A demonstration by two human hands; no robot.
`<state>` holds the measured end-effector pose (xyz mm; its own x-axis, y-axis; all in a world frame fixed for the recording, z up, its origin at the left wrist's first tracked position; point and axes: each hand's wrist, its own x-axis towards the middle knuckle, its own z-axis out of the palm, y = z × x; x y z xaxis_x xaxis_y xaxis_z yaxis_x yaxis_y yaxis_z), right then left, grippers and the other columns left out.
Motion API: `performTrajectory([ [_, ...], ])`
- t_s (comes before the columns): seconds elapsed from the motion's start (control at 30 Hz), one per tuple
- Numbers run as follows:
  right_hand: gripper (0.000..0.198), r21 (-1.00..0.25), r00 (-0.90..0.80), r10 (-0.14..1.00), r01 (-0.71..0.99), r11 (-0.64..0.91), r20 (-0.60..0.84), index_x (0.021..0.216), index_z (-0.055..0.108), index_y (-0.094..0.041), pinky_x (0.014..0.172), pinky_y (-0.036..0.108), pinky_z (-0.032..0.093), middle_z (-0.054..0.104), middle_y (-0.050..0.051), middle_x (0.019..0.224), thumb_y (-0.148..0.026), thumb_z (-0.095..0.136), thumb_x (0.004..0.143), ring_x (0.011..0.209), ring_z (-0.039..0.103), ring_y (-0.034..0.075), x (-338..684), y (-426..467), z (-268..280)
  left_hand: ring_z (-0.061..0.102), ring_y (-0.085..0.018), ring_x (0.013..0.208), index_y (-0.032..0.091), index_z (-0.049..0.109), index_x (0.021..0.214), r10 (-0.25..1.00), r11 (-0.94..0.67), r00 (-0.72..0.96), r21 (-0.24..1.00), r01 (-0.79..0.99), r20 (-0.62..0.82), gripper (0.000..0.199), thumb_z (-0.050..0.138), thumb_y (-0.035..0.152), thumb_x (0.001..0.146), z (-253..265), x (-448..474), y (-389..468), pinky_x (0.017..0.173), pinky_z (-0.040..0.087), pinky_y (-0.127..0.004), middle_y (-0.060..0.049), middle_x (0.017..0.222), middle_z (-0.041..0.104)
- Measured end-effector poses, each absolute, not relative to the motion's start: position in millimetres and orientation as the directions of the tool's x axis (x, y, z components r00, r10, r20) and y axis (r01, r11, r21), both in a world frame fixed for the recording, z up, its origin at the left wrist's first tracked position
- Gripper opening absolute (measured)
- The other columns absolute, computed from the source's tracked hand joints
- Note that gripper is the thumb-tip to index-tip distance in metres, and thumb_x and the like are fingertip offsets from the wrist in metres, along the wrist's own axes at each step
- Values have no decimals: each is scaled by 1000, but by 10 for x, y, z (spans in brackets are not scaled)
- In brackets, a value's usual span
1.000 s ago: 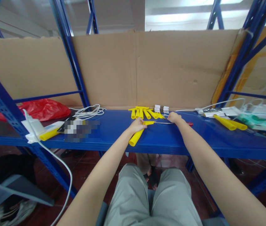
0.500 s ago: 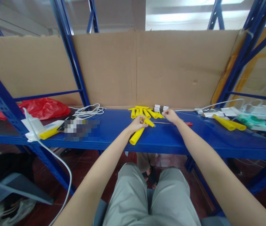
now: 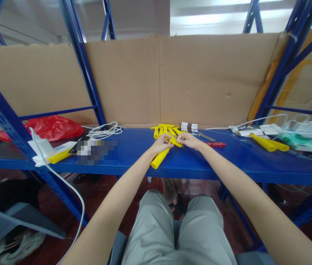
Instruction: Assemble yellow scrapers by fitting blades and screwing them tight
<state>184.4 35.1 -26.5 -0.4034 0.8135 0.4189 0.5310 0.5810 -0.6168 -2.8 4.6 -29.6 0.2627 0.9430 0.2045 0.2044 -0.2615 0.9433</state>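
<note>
Inside the left hand (image 3: 161,144), the yellow tool (image 3: 160,159) seems partly hidden.

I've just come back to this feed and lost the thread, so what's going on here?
A person sits at a blue shelf, working with both bare hands. The left hand holds a yellow piece with a tube-like handle. The right hand is at the piece's other end; whether it grips it is hard to tell. More yellow pieces lie behind, beside small white items. A red-handled tool lies to the right of the hands.
</note>
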Motion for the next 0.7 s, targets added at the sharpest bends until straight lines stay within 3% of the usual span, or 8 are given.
performTrajectory([
  [0.27,19,-532,-432,798,595,603,420,62,57,-19,83,34,44,69,5,88,-27,56,79,86,59,19,1843,417,-281,49,-5,46,17,54,97,945,-279,245,926,256,217,35,68,5,67,-275,-36,12,51,45,-22,8,67,49],
  [0.53,19,-479,-462,760,591,648,458,62,56,-19,82,33,44,69,6,88,-28,56,79,84,58,19,1852,459,-313,50,-6,53,17,55,96,945,-292,229,917,270,233,35,69,5,65,-276,-39,11,58,48,-24,6,73,50],
  [0.7,17,-487,-472,750,571,660,464,65,56,-19,81,32,44,68,6,88,-29,57,78,84,58,18,1863,440,-301,50,-5,51,16,55,96,944,-287,242,920,268,224,37,71,7,64,-278,-46,18,54,46,-22,6,72,50],
])
